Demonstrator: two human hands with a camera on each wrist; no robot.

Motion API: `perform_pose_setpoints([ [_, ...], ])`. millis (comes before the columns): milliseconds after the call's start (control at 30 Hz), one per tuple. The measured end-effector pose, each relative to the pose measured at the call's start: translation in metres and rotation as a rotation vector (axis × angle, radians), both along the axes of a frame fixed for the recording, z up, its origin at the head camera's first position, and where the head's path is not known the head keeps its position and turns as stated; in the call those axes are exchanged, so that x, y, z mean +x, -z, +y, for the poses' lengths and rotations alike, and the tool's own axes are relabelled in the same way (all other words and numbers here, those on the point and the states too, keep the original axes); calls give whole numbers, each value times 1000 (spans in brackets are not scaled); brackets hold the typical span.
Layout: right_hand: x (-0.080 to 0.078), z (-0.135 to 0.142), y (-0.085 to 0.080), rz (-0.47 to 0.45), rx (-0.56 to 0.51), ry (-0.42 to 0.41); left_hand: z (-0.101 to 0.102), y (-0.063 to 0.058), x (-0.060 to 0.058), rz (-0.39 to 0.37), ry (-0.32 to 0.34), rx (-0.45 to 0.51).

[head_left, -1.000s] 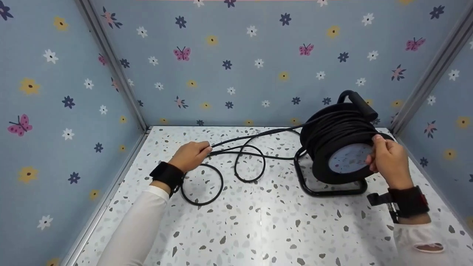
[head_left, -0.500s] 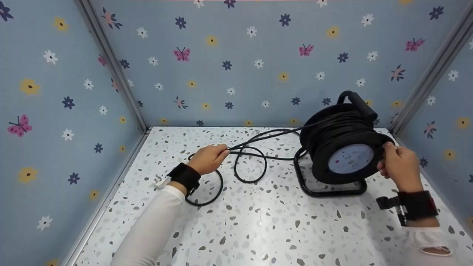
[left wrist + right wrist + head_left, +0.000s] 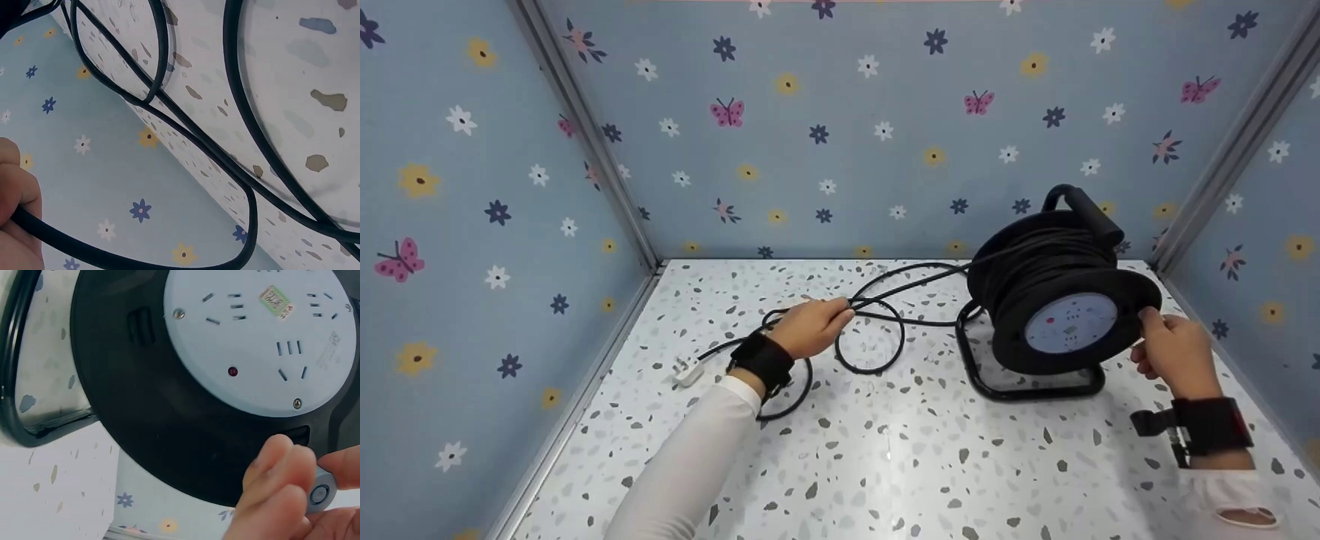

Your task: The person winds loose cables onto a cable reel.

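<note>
Left fingers grip black cable; right fingers pinch a knob; the reel's sticker is illegible.

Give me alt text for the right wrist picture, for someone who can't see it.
A right hand grips a grey knob near the edge of a black cable reel. The reel's pale socket panel has slotted outlets, a red dot and a sticker; a black tubular stand shows at left.

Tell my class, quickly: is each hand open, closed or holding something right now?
Left hand: closed, holding the black cable.
Right hand: closed, holding the small grey knob on the reel.
</note>
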State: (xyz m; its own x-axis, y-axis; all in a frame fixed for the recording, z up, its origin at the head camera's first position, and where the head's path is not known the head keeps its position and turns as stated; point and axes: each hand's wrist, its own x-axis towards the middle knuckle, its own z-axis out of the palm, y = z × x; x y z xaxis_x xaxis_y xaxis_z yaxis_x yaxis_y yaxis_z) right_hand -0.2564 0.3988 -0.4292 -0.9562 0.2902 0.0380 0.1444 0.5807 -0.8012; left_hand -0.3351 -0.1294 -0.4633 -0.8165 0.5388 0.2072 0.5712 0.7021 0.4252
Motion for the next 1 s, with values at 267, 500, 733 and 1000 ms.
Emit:
perform_pose_setpoints([
  [267,2,7,14,-53,68,2,28,3,0,49,8,17],
  [500,1,9,29,-127,132,-69,53,4,0,91,51,39],
  [733,2,-1,46,-114,245,-102,78,2,-1,104,61,65],
  [1000,1,-18,64,-64,397,-92,106,-6,1,61,66,65],
])
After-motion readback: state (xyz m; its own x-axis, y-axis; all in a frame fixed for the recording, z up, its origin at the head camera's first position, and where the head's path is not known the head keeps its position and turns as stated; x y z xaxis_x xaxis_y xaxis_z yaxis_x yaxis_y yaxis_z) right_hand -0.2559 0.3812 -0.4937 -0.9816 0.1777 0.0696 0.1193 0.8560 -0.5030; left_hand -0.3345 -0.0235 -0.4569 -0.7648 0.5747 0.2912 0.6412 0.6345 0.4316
